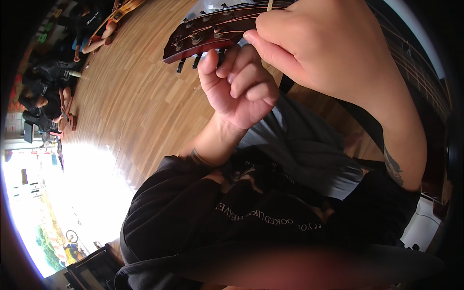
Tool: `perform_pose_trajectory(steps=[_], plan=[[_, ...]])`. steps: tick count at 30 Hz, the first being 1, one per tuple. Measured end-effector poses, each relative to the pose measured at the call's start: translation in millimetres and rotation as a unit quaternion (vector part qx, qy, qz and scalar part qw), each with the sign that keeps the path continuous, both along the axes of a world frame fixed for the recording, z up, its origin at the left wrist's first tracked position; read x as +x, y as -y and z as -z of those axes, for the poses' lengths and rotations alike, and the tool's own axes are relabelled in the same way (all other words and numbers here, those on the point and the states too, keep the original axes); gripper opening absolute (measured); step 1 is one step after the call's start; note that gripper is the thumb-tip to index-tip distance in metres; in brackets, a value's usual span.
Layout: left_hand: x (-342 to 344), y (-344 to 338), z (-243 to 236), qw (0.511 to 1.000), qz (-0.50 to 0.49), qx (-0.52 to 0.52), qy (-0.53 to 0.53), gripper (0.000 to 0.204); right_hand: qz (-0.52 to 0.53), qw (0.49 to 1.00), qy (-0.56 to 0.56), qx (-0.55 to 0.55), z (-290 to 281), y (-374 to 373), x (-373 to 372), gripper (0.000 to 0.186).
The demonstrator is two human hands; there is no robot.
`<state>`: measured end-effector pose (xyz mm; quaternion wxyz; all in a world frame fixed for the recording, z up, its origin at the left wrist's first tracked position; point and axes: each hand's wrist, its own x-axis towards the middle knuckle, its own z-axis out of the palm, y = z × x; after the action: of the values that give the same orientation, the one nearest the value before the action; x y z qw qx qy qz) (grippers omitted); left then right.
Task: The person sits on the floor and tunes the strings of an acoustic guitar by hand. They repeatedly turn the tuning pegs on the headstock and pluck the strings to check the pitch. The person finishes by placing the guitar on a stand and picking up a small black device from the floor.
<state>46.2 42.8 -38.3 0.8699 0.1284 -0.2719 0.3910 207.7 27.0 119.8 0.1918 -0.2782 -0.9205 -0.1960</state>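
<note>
The guitar head [197,48] is in front of you, above the wooden floor [130,87]. Your right hand [319,50] has its thumb and forefinger together on a string [235,32]. Your left hand [243,94] curls its fingers at a tuning peg [221,58] on the near edge; whether they clamp it, I cannot tell.

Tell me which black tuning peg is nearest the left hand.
The rightmost peg on the lower edge of the headstock, between the left hand's thumb and fingers; the other two stand clear.

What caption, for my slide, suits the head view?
Left hand at black peg on reddish wooden guitar headstock; right hand pinching coppery string.
</note>
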Motion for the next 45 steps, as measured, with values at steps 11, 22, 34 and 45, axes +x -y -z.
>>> perform_pose_trajectory(steps=[11, 22, 34, 45], plan=[[7.5, 11.0, 5.1, 0.989, 0.116, -0.016, 0.093, 0.032, -0.019, 0.999, -0.032, -0.003, -5.4, 1.2, -2.0, 0.020], [-2.9, 14.5, -0.9, 0.999, 0.005, -0.013, -0.043, 0.036, 0.046, 0.996, 0.076, 0.023, -0.3, 6.1, -0.8, 0.018], [-3.0, 7.6, 4.5, 0.994, 0.088, -0.002, 0.060, 0.032, 0.048, 0.991, 0.121, 0.041, -14.5, 0.2, -11.4, 0.018], [-2.7, 2.9, 5.3, 0.999, 0.022, 0.032, 0.031, 0.041, 0.015, 1.000, 0.020, 0.007, -4.0, -1.0, -1.5, 0.017]])
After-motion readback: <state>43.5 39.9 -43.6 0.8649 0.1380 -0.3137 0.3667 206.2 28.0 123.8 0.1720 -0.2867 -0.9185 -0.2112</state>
